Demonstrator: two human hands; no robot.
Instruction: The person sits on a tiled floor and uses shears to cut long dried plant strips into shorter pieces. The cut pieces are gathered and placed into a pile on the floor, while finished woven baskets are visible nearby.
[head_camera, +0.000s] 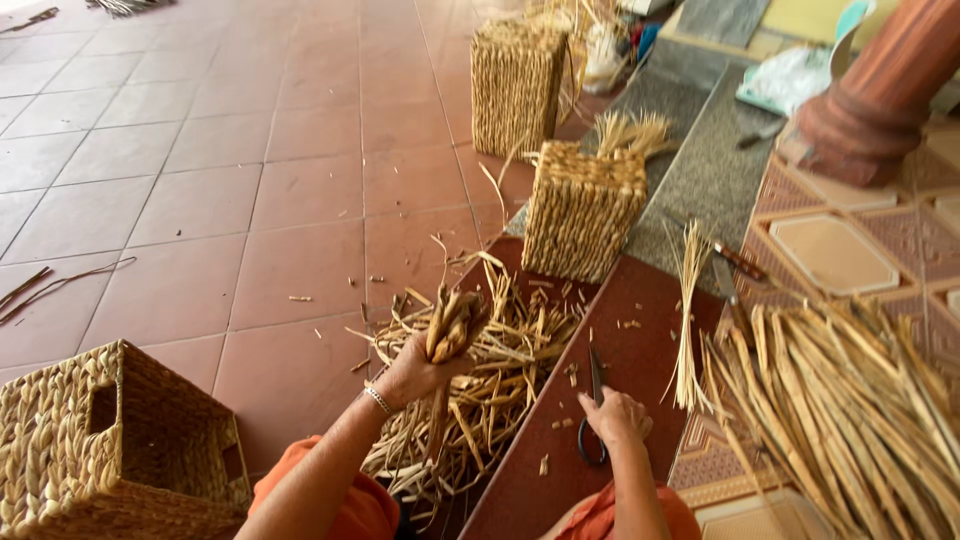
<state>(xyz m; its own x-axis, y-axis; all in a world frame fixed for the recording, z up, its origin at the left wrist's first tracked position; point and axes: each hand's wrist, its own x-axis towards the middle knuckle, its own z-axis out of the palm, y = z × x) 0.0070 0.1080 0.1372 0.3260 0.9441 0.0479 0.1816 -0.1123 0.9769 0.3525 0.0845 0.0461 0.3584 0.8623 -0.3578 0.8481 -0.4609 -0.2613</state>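
Fingers of the left hand (412, 372) are clamped on a bundle of dried reed strips (452, 322), held above the scrap pile (490, 390) at 6 o'clock. Right hand (615, 418) fingers are closed around black scissors (594, 410), laid on the red mat (640, 330). A woven basket (582, 210) is seen at 12 o'clock, loose reeds (850, 410) at 3 o'clock.

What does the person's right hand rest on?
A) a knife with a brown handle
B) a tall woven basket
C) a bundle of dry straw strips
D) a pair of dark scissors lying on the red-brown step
D: the right hand lies over the handles of the pair of dark scissors on the red-brown step, while the left hand grips the bundle of dry straw strips.
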